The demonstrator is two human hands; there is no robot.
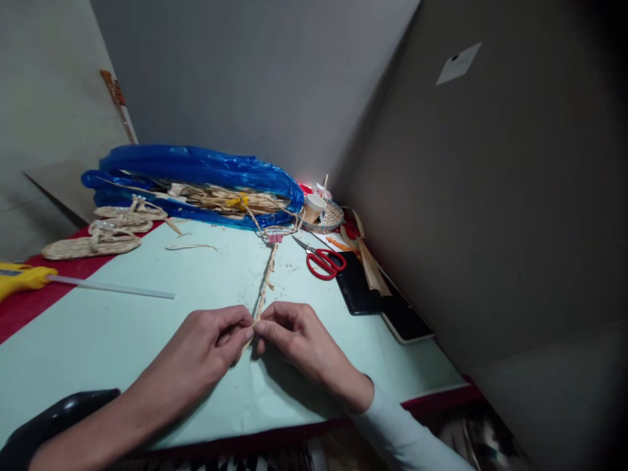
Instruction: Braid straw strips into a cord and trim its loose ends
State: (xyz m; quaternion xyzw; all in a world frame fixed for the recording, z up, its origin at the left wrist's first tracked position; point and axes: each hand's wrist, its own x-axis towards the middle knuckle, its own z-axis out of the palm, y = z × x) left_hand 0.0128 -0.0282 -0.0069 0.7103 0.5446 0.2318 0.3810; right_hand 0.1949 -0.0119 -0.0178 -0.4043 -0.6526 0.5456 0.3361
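A pale braid of dried plant fibre (267, 278) runs toward me across the table, its far end under a pink binder clip (275, 238). At its near end my left hand (218, 340) pinches the strands between thumb and forefinger. Right beside it, my right hand (293, 337) pinches the same end, fingertips almost touching the left ones. A short loose strand hangs below the left fingers. Small fibre ends stick out along the braid. The exact crossing of the strands is hidden by my fingers.
Red-handled scissors (324, 263) and a black phone (357, 288) lie to the right. A blue plastic bag (196, 160) of dried strips stands at the back. Woven sandals (93, 245) and a yellow glue gun (24, 280) are left. A paper cup (314, 208) stands behind.
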